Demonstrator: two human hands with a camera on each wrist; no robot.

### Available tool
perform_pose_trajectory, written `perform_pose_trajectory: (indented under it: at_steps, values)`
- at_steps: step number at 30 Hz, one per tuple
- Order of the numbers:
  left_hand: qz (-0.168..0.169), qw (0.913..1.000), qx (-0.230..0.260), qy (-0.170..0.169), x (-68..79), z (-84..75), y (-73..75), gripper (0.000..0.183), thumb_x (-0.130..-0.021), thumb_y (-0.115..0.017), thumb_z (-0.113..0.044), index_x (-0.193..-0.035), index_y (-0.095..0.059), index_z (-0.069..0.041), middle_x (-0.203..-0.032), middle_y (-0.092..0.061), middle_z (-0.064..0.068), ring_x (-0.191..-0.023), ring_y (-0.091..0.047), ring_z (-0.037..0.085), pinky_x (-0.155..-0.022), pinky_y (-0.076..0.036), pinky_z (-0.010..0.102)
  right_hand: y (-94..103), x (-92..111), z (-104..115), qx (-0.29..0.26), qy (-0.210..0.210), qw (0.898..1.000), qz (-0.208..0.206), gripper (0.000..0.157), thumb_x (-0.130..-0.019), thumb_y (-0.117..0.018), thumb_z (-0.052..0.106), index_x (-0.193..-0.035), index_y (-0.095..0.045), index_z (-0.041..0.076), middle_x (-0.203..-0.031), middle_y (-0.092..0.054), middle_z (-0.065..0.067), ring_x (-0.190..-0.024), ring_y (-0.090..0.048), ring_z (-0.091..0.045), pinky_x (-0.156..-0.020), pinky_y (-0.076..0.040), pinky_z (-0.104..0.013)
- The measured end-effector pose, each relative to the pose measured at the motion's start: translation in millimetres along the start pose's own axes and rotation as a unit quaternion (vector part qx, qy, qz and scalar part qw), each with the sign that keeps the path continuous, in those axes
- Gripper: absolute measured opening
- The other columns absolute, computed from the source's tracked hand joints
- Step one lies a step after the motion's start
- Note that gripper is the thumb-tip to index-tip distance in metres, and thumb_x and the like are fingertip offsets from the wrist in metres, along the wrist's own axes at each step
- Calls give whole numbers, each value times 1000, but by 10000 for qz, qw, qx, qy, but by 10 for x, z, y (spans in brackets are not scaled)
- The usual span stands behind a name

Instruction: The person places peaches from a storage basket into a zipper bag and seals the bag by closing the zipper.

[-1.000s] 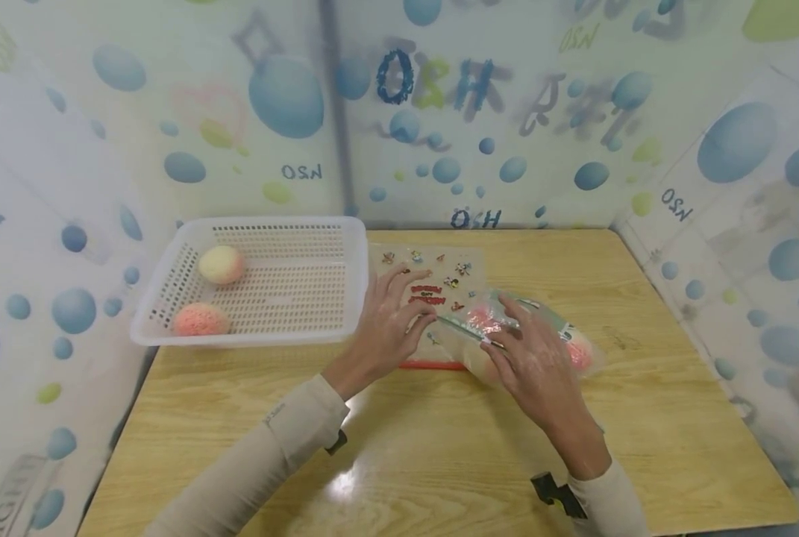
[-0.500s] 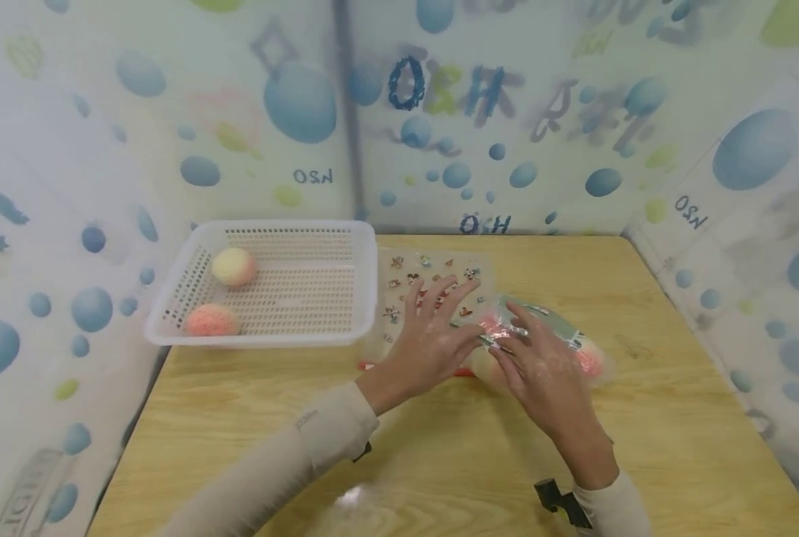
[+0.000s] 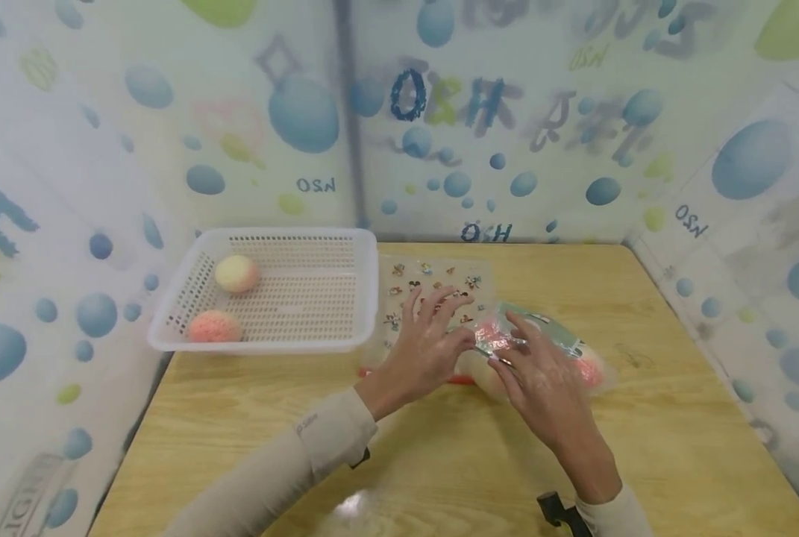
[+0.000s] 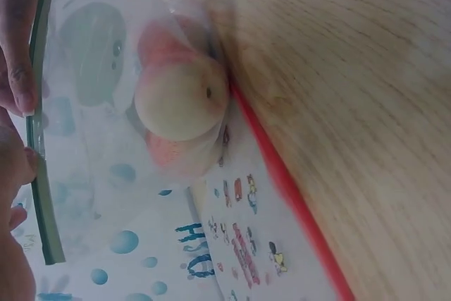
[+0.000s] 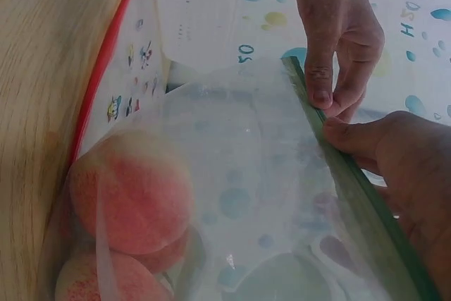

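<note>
A clear zip bag (image 3: 552,328) with a green zip strip (image 5: 366,199) stands upright on the table between the hands. Inside it are several pink and cream peaches, one peach (image 5: 134,192) large in the right wrist view and a pale peach (image 4: 180,98) in the left. My left hand (image 3: 422,354) pinches the strip near one end with thumb and finger. Close beside it, my right hand (image 3: 548,384) pinches the same strip. The fingertips of both hands almost meet there. In the head view the right hand hides part of the bag.
Flat beneath the left hand lies another clear bag (image 3: 399,280) with cartoon prints and a red zip edge (image 4: 282,181). A white perforated basket (image 3: 365,298) at the left holds two peaches (image 3: 236,274). Patterned walls enclose the wooden table (image 3: 641,432).
My left hand has slid right along the green strip, closer to my right hand. The right hand stays nearly in place on the strip. The head view has shifted slightly.
</note>
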State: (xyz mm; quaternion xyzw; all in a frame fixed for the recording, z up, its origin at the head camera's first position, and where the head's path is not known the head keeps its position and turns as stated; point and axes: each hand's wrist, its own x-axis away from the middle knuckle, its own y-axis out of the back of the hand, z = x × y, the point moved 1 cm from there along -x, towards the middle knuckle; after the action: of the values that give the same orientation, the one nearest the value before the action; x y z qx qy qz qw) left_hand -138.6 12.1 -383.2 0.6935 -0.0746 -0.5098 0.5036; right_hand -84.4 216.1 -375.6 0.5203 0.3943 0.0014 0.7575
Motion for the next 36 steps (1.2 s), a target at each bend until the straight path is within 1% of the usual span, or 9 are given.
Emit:
perform_pose_trajectory:
  at_steps: [5,8,11,15,20,24,30,33,36]
  values:
    - [253,9992,-189,-259,41,-70,-24,20,-95,-73,-30,-112,-72,-20,-150,-47,15,-143,-33,37,-114,-20,68,-28,-32,45,18,-53,10000,14,18,-86,-78,14,-96,-77,-1,-148,-49,-19,-101,-68,-36,-83,-56,-54]
    - [376,9991,-121,-176,43,-89,-18,20,-94,-74,-32,-112,-73,-23,-150,-46,13,-144,-31,36,-115,-16,66,-37,-41,59,0,-86,9999,52,18,-87,-79,15,-98,-77,0,-149,-48,-18,-104,-67,-37,-86,-54,-56]
    - [414,9991,28,66,45,-74,-3,14,-95,-73,-31,-107,-75,-24,-149,-47,11,-145,-29,35,-117,-11,65,-38,-31,58,-75,-40,9999,58,24,-96,-70,23,-96,-77,0,-150,-47,-19,-104,-66,-37,-88,-53,-56]
    - [401,9990,149,103,45,-48,-13,11,-97,-70,-31,-102,-76,-23,-148,-49,11,-144,-31,35,-117,-10,64,-29,2,42,-126,43,9999,-43,43,-105,-53,34,-93,-76,-1,-147,-50,-21,-100,-66,-36,-86,-54,-54]
    - [403,9987,268,157,53,-30,-53,11,-97,-70,-31,-99,-77,-23,-148,-49,10,-143,-31,34,-117,-8,64,-20,39,26,-166,48,9998,-141,36,-102,-58,29,-91,-75,0,-141,-54,-22,-96,-66,-36,-78,-56,-52]
    - [464,9983,292,193,56,-24,-44,12,-97,-71,-32,-104,-77,-24,-149,-47,9,-143,-32,33,-117,-11,63,-22,36,35,-248,28,9993,-289,50,-106,-51,38,-91,-76,-2,-141,-55,-22,-95,-67,-36,-74,-56,-52]
    - [668,9976,40,-172,-45,-196,-141,24,-95,-72,-35,-119,-74,-32,-152,-45,7,-143,-31,32,-115,-19,65,112,155,-18,-68,-177,9989,-427,70,-107,-39,52,-90,-76,-5,-141,-55,-21,-91,-67,-36,-68,-56,-51]
    - [642,9978,-136,-118,-19,-190,-122,19,-95,-72,-37,-113,-77,-33,-151,-47,5,-143,-32,30,-115,-18,64,76,148,-10,-152,-242,9992,-295,73,-107,-37,55,-90,-76,-4,-143,-53,-20,-92,-66,-35,-69,-56,-51]
    - [555,9982,-215,45,54,-104,-49,16,-95,-72,-38,-107,-78,-31,-148,-50,5,-142,-34,30,-116,-17,62,-9,78,40,-295,-142,9990,-288,72,-107,-37,55,-90,-76,-3,-143,-53,-20,-92,-66,-35,-69,-56,-52]
